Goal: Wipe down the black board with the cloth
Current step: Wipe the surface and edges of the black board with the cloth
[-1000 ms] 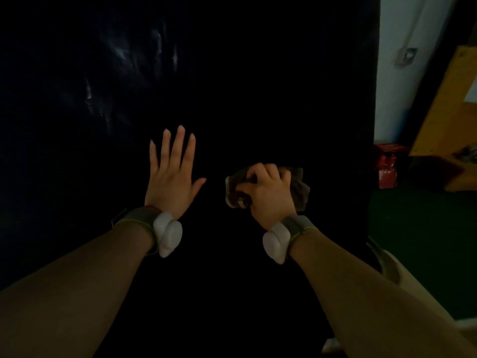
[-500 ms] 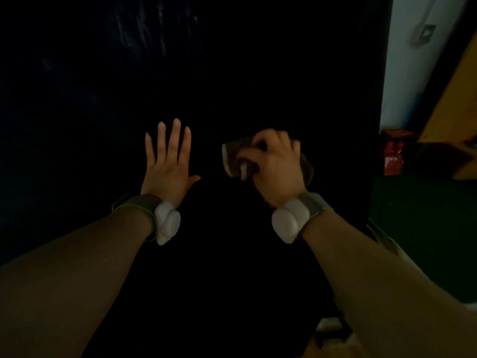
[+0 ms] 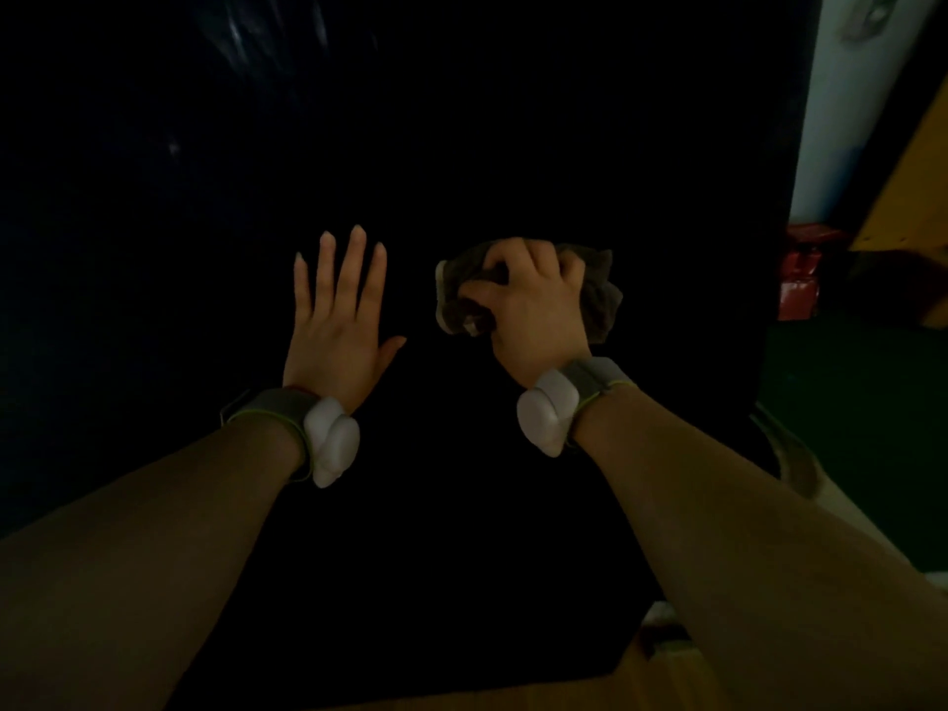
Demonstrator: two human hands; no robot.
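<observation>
The right hand point(image 3: 533, 310) clutches a bunched cloth point(image 3: 597, 295) against the black board point(image 3: 513, 120), fingers curled tight over it. The left hand point(image 3: 336, 331) lies flat just beside it, fingers straight, holding nothing. The board runs on well beyond both hands' fingertips. Pale streaks point(image 3: 241, 33) show above and left of the left hand, likely a cross-reach for the cloth-bearing right.

The large flat black board point(image 3: 513, 120) was plain black, with faint pale streaks at upper left. The crumpled brown-grey fabric cloth point(image 3: 597, 295) had a whitish edge. Grey woven wristbands point(image 3: 272, 410) bore yellow-green trim and white plastic pods point(image 3: 331, 443). At right were a red box point(image 3: 800, 279) and green floor point(image 3: 862, 428).
</observation>
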